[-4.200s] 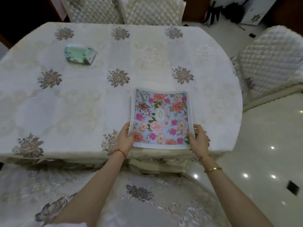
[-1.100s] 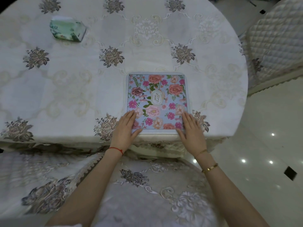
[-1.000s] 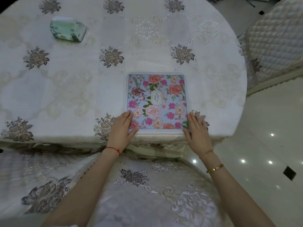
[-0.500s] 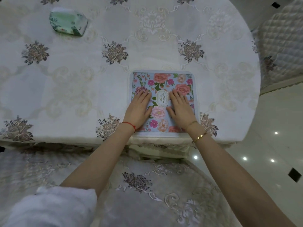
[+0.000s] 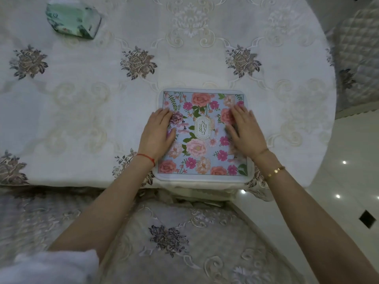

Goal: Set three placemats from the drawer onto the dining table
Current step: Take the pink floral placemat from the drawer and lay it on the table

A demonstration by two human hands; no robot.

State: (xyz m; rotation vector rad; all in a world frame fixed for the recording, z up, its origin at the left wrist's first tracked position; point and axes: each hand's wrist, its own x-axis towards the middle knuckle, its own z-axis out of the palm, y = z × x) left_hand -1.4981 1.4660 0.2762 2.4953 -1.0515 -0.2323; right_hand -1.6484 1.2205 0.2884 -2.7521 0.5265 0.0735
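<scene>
A floral placemat (image 5: 202, 136) lies flat at the near edge of the tabletop (image 5: 86, 119), which is covered by an embroidered white cloth. The left hand (image 5: 158, 134) and right hand (image 5: 245, 132) press on its left and right sides, palms down, fingers straight. A green tissue pack (image 5: 72, 20) sits far left.

Far left: green wrapped tissue pack (image 5: 73, 21). Near: embroidered cream chair seat (image 5: 184, 242). Far right: quilted white chair (image 5: 359, 58), above glossy white floor (image 5: 338, 201).
</scene>
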